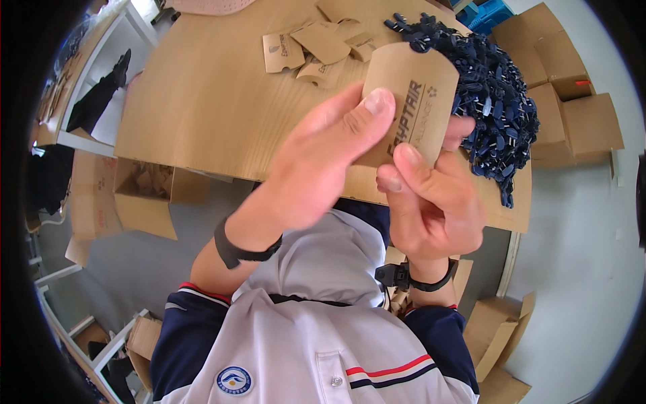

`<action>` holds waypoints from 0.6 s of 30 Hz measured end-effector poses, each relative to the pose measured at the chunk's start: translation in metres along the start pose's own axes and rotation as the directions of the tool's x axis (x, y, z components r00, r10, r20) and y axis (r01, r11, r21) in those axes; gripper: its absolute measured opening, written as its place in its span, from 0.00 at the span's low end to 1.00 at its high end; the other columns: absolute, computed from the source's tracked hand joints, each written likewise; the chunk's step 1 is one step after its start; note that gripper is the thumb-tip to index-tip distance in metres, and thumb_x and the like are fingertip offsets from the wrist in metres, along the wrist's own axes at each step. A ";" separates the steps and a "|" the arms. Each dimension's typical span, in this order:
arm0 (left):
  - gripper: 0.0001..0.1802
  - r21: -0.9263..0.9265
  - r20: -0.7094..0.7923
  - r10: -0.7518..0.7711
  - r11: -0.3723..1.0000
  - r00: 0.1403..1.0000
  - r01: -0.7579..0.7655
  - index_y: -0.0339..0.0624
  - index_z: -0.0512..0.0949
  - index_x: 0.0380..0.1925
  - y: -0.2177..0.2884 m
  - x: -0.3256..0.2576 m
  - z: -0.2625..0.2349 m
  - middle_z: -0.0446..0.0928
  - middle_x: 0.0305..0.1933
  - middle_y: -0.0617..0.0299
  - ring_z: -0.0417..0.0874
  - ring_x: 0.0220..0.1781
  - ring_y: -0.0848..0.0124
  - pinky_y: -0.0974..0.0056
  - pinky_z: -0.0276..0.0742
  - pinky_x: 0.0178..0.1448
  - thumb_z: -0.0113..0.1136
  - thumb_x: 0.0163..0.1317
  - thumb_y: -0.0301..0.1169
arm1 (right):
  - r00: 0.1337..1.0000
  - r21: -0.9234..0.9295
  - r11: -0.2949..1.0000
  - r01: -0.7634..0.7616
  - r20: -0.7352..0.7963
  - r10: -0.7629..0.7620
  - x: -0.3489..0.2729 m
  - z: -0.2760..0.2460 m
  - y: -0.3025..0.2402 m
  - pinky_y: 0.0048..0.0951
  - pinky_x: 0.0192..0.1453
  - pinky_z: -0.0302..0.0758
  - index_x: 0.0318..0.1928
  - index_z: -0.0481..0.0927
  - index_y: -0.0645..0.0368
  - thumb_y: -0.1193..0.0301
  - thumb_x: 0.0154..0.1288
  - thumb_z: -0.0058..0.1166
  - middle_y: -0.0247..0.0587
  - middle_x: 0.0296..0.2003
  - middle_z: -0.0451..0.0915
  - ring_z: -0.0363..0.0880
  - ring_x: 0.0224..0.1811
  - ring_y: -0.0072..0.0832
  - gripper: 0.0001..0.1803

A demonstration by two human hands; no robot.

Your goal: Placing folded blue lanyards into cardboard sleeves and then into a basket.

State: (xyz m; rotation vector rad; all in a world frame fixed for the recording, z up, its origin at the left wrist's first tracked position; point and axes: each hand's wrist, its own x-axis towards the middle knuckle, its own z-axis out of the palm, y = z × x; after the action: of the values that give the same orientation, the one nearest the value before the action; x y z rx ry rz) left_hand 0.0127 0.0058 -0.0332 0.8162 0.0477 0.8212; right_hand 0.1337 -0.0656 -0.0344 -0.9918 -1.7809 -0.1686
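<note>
A brown cardboard pillow box (412, 84) with dark printing is held up, tilted, above the table's near right part. My left hand (316, 158) grips it along its left side, thumb on the front and fingers behind. At the lower end my right hand (437, 202) is closed on the box, its thumb at the lower right edge and a fingertip showing past the right side. What lies inside the box is hidden. Just behind it, several more flat pillow boxes (319, 44) lie loosely piled on the table.
The wooden table (202, 101) has a curved edge. On its right lies a large heap of small dark blue pieces with shiny metal bits (494, 108). Open cartons (592, 124) stand at the right; another carton (145, 202) with brown pieces inside stands at the left.
</note>
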 end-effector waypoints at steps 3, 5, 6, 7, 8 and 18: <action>0.27 0.852 0.042 0.495 0.436 0.868 -0.289 0.27 0.69 0.57 0.000 -0.011 0.012 0.77 0.53 0.40 0.80 0.53 0.58 0.62 0.74 0.57 0.40 0.75 0.44 | 0.920 0.242 0.935 -0.259 -0.234 0.315 0.003 0.000 -0.012 0.23 0.28 0.74 0.47 0.83 0.61 0.83 0.56 0.64 0.51 0.28 0.82 0.78 0.25 0.30 0.17; 0.20 0.839 0.216 0.606 0.286 0.766 -0.463 0.28 0.73 0.52 0.000 -0.011 0.014 0.81 0.45 0.46 0.82 0.41 0.65 0.66 0.77 0.45 0.47 0.72 0.36 | 0.912 0.302 0.928 -0.217 -0.277 0.303 0.011 -0.001 -0.022 0.23 0.26 0.72 0.47 0.83 0.61 0.83 0.55 0.64 0.49 0.27 0.81 0.77 0.23 0.28 0.17; 0.13 0.788 0.364 0.692 0.127 0.623 -0.602 0.29 0.78 0.47 -0.001 -0.011 0.014 0.85 0.37 0.53 0.84 0.29 0.72 0.71 0.80 0.33 0.53 0.69 0.27 | 0.908 0.360 0.916 -0.178 -0.299 0.294 0.014 -0.004 -0.026 0.23 0.24 0.70 0.47 0.83 0.61 0.83 0.55 0.64 0.46 0.25 0.80 0.75 0.21 0.26 0.17; 0.13 0.779 0.380 0.684 0.126 0.622 -0.615 0.29 0.78 0.47 -0.002 -0.013 0.017 0.85 0.37 0.53 0.84 0.29 0.72 0.71 0.80 0.33 0.53 0.69 0.27 | 0.938 0.261 0.931 -0.257 -0.166 0.305 0.011 -0.013 -0.033 0.22 0.20 0.65 0.49 0.83 0.59 0.82 0.54 0.65 0.40 0.20 0.76 0.70 0.17 0.24 0.19; 0.10 0.745 0.304 0.723 0.225 0.620 -0.628 0.29 0.80 0.43 -0.002 -0.016 0.020 0.85 0.36 0.53 0.84 0.27 0.73 0.72 0.79 0.32 0.54 0.68 0.24 | 0.935 0.253 0.934 -0.252 -0.185 0.302 0.009 -0.012 -0.033 0.22 0.20 0.65 0.49 0.83 0.59 0.82 0.54 0.65 0.40 0.20 0.76 0.70 0.17 0.24 0.19; 0.16 0.725 0.669 0.529 -0.313 0.522 -0.613 0.36 0.82 0.37 0.030 -0.018 0.013 0.78 0.24 0.62 0.74 0.20 0.75 0.73 0.71 0.22 0.65 0.43 0.18 | 0.770 0.790 0.501 -0.352 -0.060 0.635 0.002 -0.017 -0.042 0.23 0.36 0.74 0.55 0.73 0.68 0.80 0.63 0.57 0.41 0.37 0.80 0.78 0.35 0.22 0.20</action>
State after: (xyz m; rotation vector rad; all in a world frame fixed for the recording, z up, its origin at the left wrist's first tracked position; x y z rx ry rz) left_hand -0.0139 -0.0025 -0.0090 2.4049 0.1490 1.8510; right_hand 0.1169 -0.1004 -0.0119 -0.7483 -0.9752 0.6995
